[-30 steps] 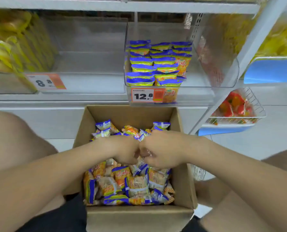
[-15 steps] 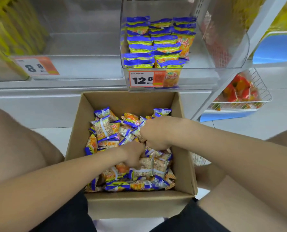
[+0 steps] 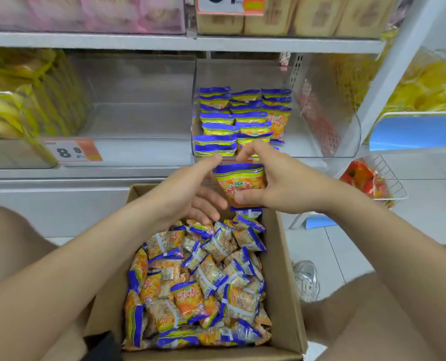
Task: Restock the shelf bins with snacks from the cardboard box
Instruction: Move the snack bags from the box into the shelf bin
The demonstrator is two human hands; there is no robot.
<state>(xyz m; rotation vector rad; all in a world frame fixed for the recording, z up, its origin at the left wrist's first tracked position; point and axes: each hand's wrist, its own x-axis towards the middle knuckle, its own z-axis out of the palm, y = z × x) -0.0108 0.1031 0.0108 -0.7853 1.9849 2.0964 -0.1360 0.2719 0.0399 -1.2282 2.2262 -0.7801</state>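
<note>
While lifted, packet (image 3: 240,182): pinched by right hand (image 3: 287,188) fingers.
Left hand (image 3: 190,196): fingers open.
Risk: weak pinch could slip before bin (image 3: 321,152).

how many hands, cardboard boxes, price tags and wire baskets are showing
hands: 2, left hand, right hand gripping a snack packet
cardboard box: 1
price tags: 2, the 8.8 tag, the cropped top tag
wire basket: 1
total: 6

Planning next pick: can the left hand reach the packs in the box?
Likely yes: the left hand is open just above the loose packs in the open-topped cardboard box, nothing between.
</note>
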